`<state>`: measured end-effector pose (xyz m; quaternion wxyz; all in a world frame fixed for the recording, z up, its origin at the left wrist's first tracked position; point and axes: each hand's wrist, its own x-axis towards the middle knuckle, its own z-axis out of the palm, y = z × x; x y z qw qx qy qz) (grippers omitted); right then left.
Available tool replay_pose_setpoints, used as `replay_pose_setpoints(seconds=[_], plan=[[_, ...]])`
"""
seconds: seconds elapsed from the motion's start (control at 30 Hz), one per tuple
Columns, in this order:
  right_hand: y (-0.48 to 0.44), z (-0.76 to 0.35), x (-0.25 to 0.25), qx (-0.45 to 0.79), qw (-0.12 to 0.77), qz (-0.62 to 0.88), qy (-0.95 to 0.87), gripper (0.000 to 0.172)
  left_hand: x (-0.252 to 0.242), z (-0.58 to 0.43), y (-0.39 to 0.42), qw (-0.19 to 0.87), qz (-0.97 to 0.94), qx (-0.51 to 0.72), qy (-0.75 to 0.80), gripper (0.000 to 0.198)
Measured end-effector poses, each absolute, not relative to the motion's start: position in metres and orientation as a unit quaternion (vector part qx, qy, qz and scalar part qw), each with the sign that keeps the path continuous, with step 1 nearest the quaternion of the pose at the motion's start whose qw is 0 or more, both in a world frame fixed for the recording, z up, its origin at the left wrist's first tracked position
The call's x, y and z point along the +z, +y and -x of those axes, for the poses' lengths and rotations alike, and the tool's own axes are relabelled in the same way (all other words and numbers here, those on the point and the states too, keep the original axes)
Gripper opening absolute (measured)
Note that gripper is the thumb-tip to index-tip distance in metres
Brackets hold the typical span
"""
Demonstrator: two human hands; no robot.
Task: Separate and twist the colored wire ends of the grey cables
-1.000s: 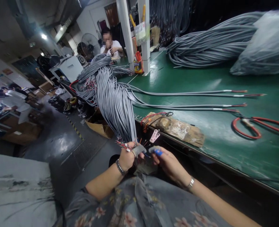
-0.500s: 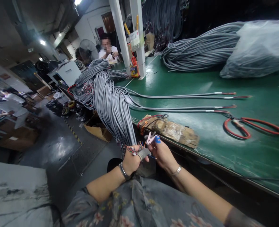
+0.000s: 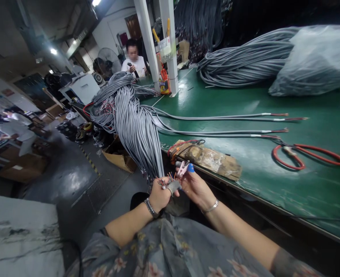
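Note:
My left hand is closed round the stripped end of a grey cable, and thin coloured wires stick out above its fingers. Grey wrapping covers the thumb of that hand. Close beside it, my right hand pinches a small pink clip; one fingertip there wears blue tape. The two hands nearly meet in front of my body, below the bench edge. A thick bundle of grey cables hangs over the edge just beyond the left hand.
On the green bench lie a worn wooden block, red-handled scissors, several cable ends and a coil of grey cable partly in a plastic bag. A white post stands behind. A co-worker sits at the far end.
My right hand has turned slightly and the pink clip has shifted a little. My left hand stays in nearly the same place. The far co-worker has lowered a hand, now holding something dark.

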<state>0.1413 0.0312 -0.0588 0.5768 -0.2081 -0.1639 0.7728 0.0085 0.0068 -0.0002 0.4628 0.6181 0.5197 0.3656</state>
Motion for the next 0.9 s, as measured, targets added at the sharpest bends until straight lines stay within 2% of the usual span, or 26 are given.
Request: replay_pose_setpoints(seconds=[0.2,0.4,0.57,0.8,0.9], plan=[[0.03,-0.141,-0.056,0.754,0.574,0.248,-0.202,0.04,0.0,-0.008,0.008,0.458,-0.624,0.359,0.522,0.042],[0.028,-0.14,-0.044,0.751,0.575,0.273,-0.173,0.036,-0.003,-0.007,0.009,0.459,-0.621,0.361,0.523,0.042],[0.024,-0.145,-0.036,0.771,0.554,0.261,-0.175,0.046,0.005,-0.004,0.004,0.462,-0.619,0.378,0.509,0.043],[0.025,-0.151,-0.037,0.752,0.563,0.282,-0.197,0.031,0.01,0.002,-0.005,0.446,-0.631,0.386,0.504,0.039],[0.025,-0.15,-0.04,0.721,0.586,0.303,-0.212,0.034,0.007,0.0,-0.003,0.445,-0.625,0.394,0.506,0.039]])
